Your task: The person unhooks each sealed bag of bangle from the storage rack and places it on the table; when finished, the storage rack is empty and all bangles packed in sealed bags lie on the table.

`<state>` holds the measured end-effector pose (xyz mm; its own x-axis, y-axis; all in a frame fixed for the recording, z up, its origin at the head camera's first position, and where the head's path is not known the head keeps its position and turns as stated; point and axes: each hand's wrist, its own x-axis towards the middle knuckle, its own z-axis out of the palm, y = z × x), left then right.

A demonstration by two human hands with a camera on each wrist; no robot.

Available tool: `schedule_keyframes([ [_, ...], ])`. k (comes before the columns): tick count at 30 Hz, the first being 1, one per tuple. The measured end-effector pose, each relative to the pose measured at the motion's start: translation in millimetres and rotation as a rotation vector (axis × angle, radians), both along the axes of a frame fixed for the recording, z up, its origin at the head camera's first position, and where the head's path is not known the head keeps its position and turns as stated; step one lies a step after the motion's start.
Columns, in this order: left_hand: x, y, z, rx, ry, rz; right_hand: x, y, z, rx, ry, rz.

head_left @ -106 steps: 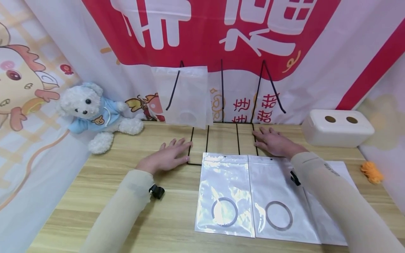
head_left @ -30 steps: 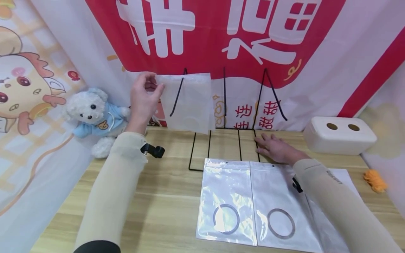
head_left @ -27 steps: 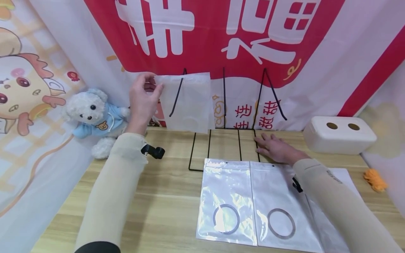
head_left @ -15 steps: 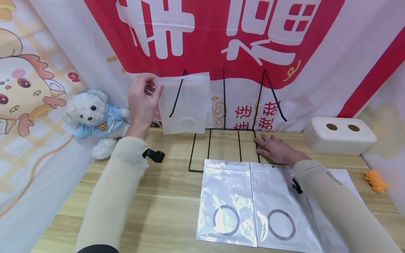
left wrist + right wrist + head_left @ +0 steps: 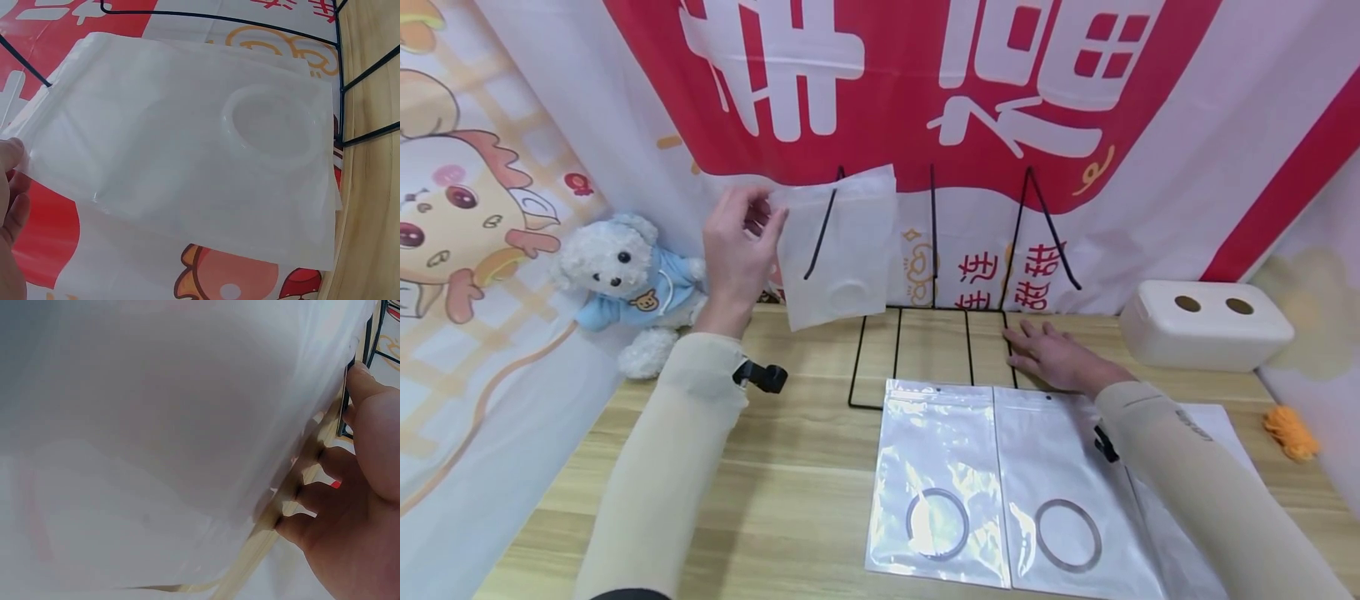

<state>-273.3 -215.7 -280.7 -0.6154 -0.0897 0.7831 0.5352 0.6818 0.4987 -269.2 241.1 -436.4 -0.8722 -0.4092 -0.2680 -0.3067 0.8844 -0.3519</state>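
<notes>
A white translucent bag (image 5: 861, 242) with a round ring mark hangs on the left hook of a black wire rack (image 5: 969, 346). My left hand (image 5: 736, 254) pinches its upper left corner. In the left wrist view, the thumb of the left hand (image 5: 11, 212) lies over the edge of the bag (image 5: 175, 144), and part of another bag shows behind it. My right hand (image 5: 1051, 354) rests with extended fingers at the right side of the rack's base. In the right wrist view, the fingertips of the right hand (image 5: 369, 500) touch down beyond a blurred pale sheet.
Silvery bags with round windows, one left (image 5: 940, 442) and one right (image 5: 1033, 454), lie before the rack, with another under the right forearm. A white box (image 5: 1210, 333), orange yarn (image 5: 1291, 433) and plush bear (image 5: 617, 258) stand around. A printed curtain hangs behind.
My left hand has risen from the table to the hanging bag. Over the last second the bag has tilted, its lower left corner dropping and its right edge rising. The right hand stays put.
</notes>
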Motion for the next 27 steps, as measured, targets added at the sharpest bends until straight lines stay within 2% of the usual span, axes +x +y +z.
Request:
schedule_keyframes([
  [7, 4.4, -0.8, -2.3, -0.031, 0.041, -0.044, 0.2, 1, -2.1, 0.002, 0.002, -0.001],
  [14, 7.6, 2.2, -2.4, -0.041, 0.084, -0.061, 1.9, 2, -1.0, -0.001, 0.007, 0.001],
  [27, 13.4, 4.7, -2.3, -0.049, 0.095, -0.065, 2.0, 0, -0.8, -0.002, 0.014, 0.002],
])
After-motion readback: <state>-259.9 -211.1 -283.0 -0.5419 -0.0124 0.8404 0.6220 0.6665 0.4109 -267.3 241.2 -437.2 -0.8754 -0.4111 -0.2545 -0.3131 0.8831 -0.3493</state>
